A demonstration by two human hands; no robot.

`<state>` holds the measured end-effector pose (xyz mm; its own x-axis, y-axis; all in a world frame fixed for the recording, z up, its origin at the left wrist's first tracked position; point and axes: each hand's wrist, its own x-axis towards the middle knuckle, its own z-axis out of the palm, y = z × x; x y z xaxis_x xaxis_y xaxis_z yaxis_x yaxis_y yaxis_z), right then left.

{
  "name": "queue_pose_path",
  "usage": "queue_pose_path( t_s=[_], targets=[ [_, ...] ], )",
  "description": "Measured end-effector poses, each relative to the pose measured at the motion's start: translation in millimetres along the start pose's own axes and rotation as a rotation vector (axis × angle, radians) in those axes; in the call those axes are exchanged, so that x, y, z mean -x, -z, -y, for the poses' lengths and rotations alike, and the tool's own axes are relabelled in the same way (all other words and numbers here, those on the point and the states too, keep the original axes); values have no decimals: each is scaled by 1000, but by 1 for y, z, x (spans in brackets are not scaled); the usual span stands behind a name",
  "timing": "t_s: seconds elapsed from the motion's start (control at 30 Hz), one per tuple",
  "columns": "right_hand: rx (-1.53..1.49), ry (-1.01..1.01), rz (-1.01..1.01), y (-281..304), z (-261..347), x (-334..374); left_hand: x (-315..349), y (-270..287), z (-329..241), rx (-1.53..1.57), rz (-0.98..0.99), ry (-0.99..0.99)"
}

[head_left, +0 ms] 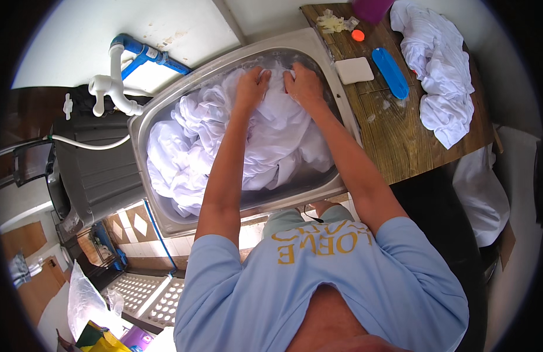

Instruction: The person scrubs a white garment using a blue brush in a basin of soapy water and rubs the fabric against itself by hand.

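A heap of wet white cloth (pixel 277 138) fills most of a stainless steel sink (pixel 348 111). Both my arms reach over it to the sink's far side. My left hand (pixel 252 88) is closed on a fold of the white cloth, its fingers curled. Just to its right, my right hand (pixel 304 87) grips the same cloth near the far right corner, and a bit of red shows beside its fingers. A stretch of cloth lies between the two hands. My fingertips are partly hidden in the folds.
Right of the sink, a wooden counter (pixel 395 146) holds a whitish block (pixel 354 70), a blue oblong tray (pixel 390 73), an orange cap (pixel 358 36), yellowish scraps (pixel 336 22) and another white cloth pile (pixel 439 64). A white tap (pixel 110 88) juts out at the left.
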<state>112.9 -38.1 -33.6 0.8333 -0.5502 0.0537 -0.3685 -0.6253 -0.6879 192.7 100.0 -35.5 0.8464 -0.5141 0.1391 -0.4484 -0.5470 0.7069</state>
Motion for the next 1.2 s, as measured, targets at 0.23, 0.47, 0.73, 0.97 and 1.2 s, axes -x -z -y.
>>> queue_pose_path(
  t_s=[0.23,0.47,0.73,0.97,1.2],
  targets=[
    [-50,-47,93,-16,-15,-6,1,-23,30,-136,-179,-233],
    [-1762,-709,263,-1,-9,2,-18,1,15,1017,72,379],
    [-2277,-87,459,-45,-45,8,36,-48,-112,122,-49,-630],
    [-1878,-717,95,-17,35,15,-39,-40,-33,278,-117,-377],
    [-2097,-519,303,-19,18,18,-43,-38,-27,430,40,-136]
  ],
)
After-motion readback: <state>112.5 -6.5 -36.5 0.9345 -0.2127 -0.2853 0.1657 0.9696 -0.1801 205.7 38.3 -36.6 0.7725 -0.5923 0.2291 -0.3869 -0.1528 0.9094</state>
